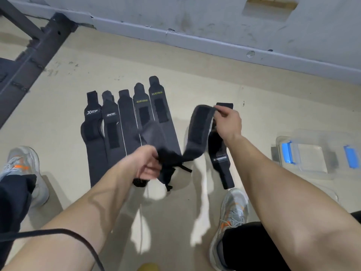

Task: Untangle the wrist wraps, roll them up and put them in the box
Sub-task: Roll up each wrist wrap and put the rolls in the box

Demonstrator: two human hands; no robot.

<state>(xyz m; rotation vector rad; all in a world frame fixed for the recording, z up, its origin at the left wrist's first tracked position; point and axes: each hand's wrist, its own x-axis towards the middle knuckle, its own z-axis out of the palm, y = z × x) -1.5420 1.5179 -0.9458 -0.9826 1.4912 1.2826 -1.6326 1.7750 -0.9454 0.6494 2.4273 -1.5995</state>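
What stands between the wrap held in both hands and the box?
Nothing upright. The held wrap hangs between the left hand and right hand. One black wrap lies flat on the floor between it and the box. Whether the box is lidded, I cannot tell.

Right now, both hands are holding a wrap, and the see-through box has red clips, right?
Not quite. In the head view the left hand and right hand do hold a wrap, but the see-through box has blue clips, not red.
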